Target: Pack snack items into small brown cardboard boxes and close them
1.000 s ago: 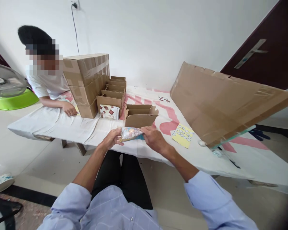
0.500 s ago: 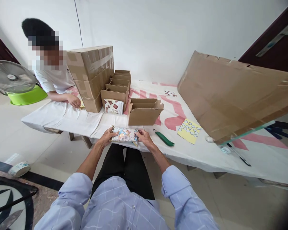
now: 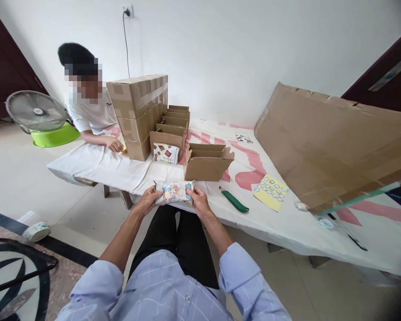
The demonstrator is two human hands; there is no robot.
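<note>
Both my hands hold a small printed packet [image 3: 173, 192] at the near edge of the low cloth-covered table [image 3: 96, 165]. My left hand [image 3: 149, 198] grips its left end and my right hand [image 3: 197, 199] its right end, fingers curled on it. Just beyond the packet stands an open cardboard box [image 3: 207, 162] with its flaps up. A green-handled cutter [image 3: 234, 199] lies to the right of my right hand. A yellow sheet of small stickers [image 3: 270, 191] lies further right.
A row of open boxes [image 3: 172, 125] and a stack of taped cartons [image 3: 138, 113] stand at the back left, with a packet [image 3: 166, 153] leaning in front. Another person [image 3: 90, 111] sits at the table's left end. A big flattened carton [image 3: 334, 142] leans at right. A fan [image 3: 36, 111] and tape roll [image 3: 36, 231] are on the floor.
My hands drew the packet back from the open box toward the table's near edge and turned it flat. The view shifted, uncovering the green cutter.
</note>
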